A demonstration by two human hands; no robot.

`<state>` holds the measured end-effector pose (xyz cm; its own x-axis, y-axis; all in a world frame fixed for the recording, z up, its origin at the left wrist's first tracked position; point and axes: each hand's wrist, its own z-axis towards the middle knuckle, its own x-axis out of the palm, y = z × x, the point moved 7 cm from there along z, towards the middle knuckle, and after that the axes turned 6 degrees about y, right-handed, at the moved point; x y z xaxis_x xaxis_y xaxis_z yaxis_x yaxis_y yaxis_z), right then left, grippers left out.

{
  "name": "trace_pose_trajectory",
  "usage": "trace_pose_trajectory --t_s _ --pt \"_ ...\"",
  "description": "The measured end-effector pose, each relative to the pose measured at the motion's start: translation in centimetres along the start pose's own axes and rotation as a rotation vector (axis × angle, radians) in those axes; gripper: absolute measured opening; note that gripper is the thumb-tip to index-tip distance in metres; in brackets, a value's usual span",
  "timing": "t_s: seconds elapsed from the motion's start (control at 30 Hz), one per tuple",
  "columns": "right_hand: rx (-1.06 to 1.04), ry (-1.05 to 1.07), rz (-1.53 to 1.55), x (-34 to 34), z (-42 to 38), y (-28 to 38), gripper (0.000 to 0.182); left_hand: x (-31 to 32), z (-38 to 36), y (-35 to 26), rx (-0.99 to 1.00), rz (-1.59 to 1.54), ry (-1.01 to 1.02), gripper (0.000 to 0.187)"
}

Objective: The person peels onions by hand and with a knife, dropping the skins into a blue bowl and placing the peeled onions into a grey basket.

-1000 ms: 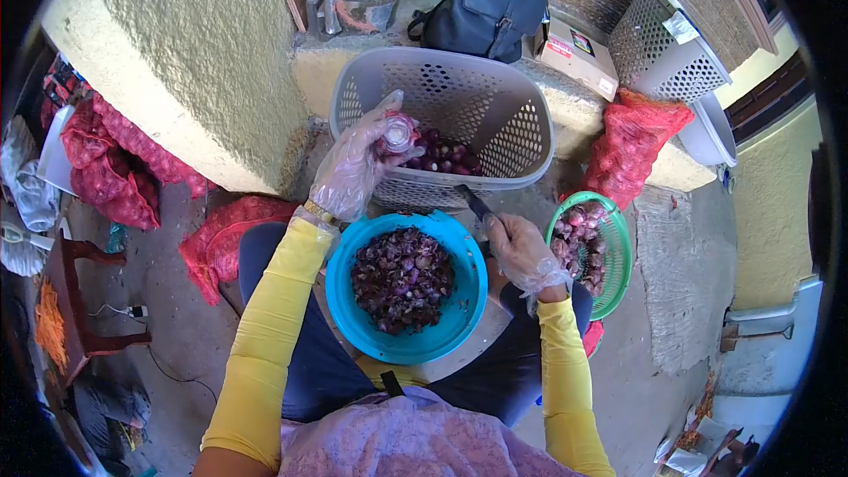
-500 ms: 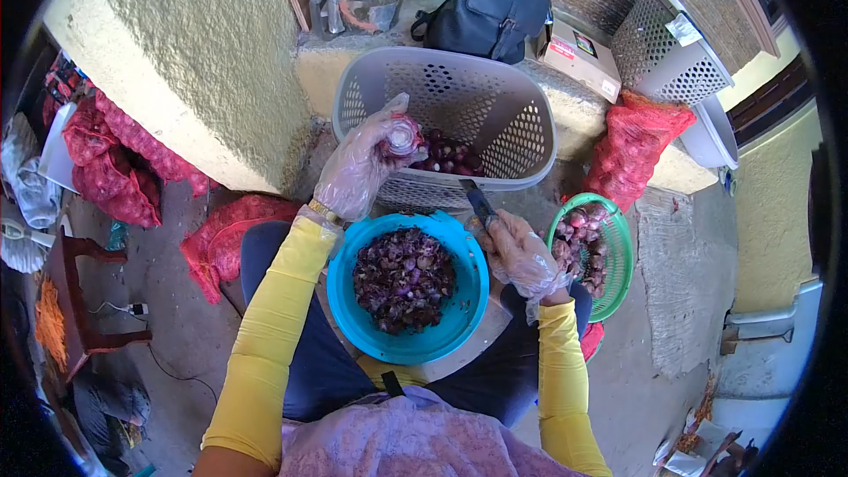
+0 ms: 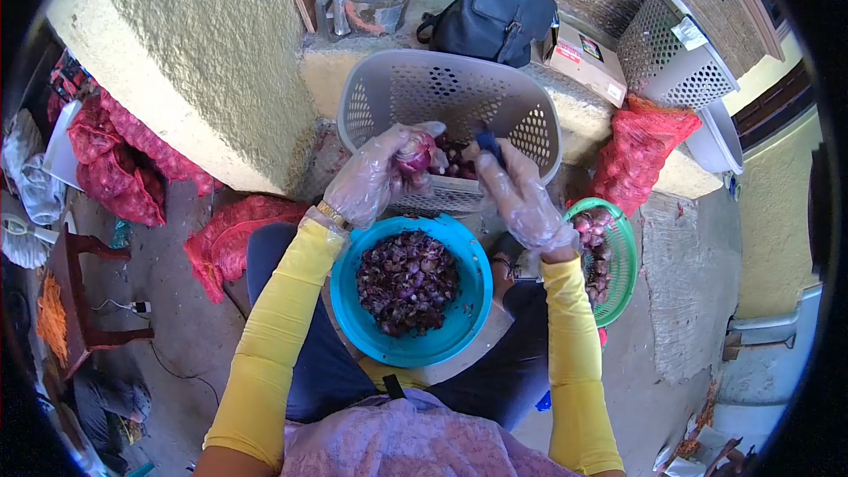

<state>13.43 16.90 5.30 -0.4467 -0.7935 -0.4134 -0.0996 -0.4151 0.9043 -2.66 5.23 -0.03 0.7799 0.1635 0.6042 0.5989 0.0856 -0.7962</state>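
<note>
The gloved left hand (image 3: 371,181) holds a red onion (image 3: 413,155) in a firm grip above the grey basket (image 3: 450,97); the right hand (image 3: 521,194) grips a knife (image 3: 488,143) beside it. A blue bowl (image 3: 349,300) of peelings rests on the lap, over the concrete floor (image 3: 177,344) by a rough plastered wall (image 3: 212,44).

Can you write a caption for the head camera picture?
Gloved left hand holds a red onion beside the knife-holding right hand.

Concrete floor (image 3: 671,300) with red mesh sacks (image 3: 225,243), green basket (image 3: 618,252).
</note>
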Motion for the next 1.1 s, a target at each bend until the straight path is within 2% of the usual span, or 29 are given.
trace_pose_trajectory --t_s 0.07,0.1,0.13,0.2,0.3,0.37,0.43,0.73,0.87,0.97,1.03,1.1 --pt "-0.031 0.009 -0.198 0.6 1.0 1.7 0.032 -0.1 -0.1 0.6 -0.092 0.127 0.002 0.053" --pt "-0.044 -0.034 -0.31 0.6 1.1 2.3 0.046 0.1 -0.2 0.7 -0.092 0.128 0.003 0.053" --pt "-0.043 -0.036 -0.309 0.7 1.2 2.1 0.046 0.5 -0.2 0.8 -0.102 0.13 0.011 0.052" --pt "-0.044 -0.006 -0.496 1.5 1.2 1.1 0.051 0.7 -0.1 1.1 -0.115 0.131 0.016 0.051" --pt "-0.09 -0.022 -0.467 1.9 1.3 0.9 0.051 0.7 0.0 1.3 -0.12 0.115 0.018 0.049" --pt "-0.112 -0.02 -0.442 2.1 1.4 1.0 0.051 1.3 -0.2 1.3 -0.15 0.127 0.107 0.048" --pt "-0.163 -0.043 -0.518 2.3 1.4 1.0 0.046 1.7 -0.1 1.3 -0.142 0.146 0.097 0.048" --pt "-0.11 0.009 -0.438 2.5 1.2 0.8 0.032 2.2 -0.3 1.0 -0.146 0.169 0.064 0.046" --pt "-0.092 0.0 -0.361 2.6 1.3 -0.2 0.034 1.2 -0.1 1.7 -0.171 0.142 0.051 0.037" --pt "-0.095 -0.05 -0.444 2.6 1.2 -0.4 0.042 0.8 -0.2 2.0 -0.164 0.155 0.022 0.041" --pt "-0.034 -0.059 -0.213 2.5 1.3 -1.2 0.041 0.8 -0.4 2.1 -0.151 0.1 0.032 0.041" --pt "-0.021 -0.049 -0.204 2.2 1.2 -0.8 0.04 0.9 -0.3 1.9 -0.138 0.044 0.042 0.041"
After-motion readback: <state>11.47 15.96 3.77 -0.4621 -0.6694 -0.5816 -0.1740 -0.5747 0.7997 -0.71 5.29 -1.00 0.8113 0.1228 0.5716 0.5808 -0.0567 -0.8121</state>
